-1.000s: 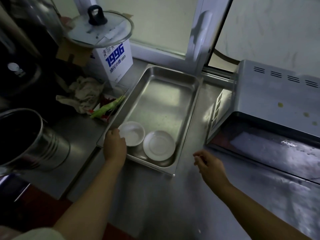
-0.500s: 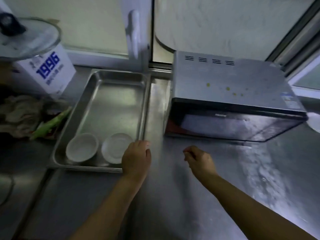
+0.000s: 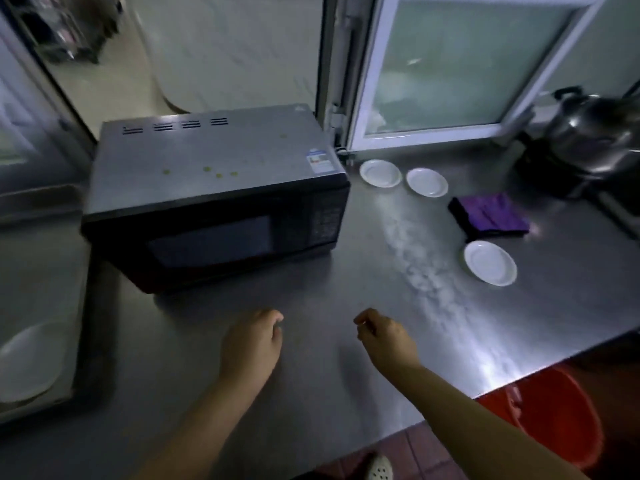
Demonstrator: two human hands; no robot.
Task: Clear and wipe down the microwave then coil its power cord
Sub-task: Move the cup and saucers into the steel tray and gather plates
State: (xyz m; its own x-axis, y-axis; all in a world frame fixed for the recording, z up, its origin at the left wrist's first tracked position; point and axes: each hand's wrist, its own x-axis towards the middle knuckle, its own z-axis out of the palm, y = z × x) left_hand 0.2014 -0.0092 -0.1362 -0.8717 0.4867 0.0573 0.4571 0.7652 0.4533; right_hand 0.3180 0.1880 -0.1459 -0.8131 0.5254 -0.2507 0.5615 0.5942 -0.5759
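Note:
The microwave [image 3: 214, 195] stands on the steel counter [image 3: 346, 296], door closed, grey top bare except for small yellowish specks. Three white plates lie to its right: two near the window, plate [image 3: 380, 172] and plate [image 3: 427, 182], and a larger plate [image 3: 490, 262] nearer me. A folded purple cloth [image 3: 490, 216] lies between them. My left hand [image 3: 251, 344] and my right hand [image 3: 386, 337] hover over the counter in front of the microwave, fingers loosely curled, holding nothing. The power cord is not visible.
A steel tray [image 3: 52, 358] holding a white dish sits at the far left. A metal kettle [image 3: 595, 133] stands on a dark base at the back right. A red bucket [image 3: 554, 410] is on the floor beyond the counter's right edge.
My view has swung right, from the tray to the microwave and the plates beyond it. My left hand has left the tray's edge and hangs beside the right hand.

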